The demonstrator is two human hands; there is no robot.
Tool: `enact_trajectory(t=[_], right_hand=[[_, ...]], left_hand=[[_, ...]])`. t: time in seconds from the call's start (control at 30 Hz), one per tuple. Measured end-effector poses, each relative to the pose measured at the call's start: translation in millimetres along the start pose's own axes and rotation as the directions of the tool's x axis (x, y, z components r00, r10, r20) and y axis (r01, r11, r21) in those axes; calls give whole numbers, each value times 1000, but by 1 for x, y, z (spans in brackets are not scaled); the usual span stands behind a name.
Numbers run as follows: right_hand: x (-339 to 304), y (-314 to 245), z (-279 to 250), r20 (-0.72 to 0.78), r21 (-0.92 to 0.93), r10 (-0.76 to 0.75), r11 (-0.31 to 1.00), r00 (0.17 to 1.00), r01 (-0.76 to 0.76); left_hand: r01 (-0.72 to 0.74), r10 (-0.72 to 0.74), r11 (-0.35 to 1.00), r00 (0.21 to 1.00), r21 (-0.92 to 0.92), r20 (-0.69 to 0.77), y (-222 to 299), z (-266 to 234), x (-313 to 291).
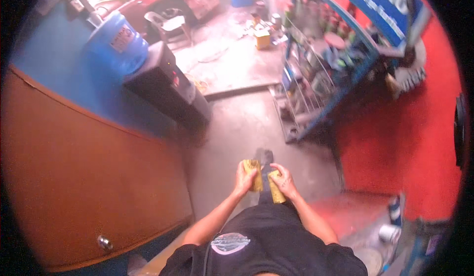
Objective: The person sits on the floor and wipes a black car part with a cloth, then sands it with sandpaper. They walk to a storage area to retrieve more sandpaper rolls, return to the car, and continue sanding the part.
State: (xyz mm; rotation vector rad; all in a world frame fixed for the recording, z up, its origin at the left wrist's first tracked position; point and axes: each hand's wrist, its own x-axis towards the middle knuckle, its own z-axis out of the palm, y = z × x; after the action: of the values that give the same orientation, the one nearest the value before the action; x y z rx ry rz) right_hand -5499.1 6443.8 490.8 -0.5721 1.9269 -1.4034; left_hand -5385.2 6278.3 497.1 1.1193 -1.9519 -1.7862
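My left hand (243, 181) is closed on a yellow rectangular piece (254, 171) with dark marks, held upright in front of my waist. Just right of it, my right hand (284, 182) grips a second yellow piece (276, 191), which tilts and hangs a little lower. A narrow gap separates the two pieces. Whether they are sheets, packets or something firmer is too blurred to tell. Below them a shod foot (264, 155) shows on the grey floor (227, 133).
A brown door (98, 172) with a round knob (104, 242) fills the left. Ahead stand a water dispenser (165, 83) with a blue bottle (118, 44), a low floor step (242, 91) and a loaded rack (326, 113) by the red wall (390, 147). Farther off are a white chair (170, 24) and a red car (197, 2).
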Motion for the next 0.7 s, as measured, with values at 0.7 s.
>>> enact_trajectory(t=[0.7], right_hand=[[564, -248, 38, 173, 76, -235, 971, 956, 225]], left_hand=[[25, 21, 985, 964, -169, 267, 156, -107, 494]])
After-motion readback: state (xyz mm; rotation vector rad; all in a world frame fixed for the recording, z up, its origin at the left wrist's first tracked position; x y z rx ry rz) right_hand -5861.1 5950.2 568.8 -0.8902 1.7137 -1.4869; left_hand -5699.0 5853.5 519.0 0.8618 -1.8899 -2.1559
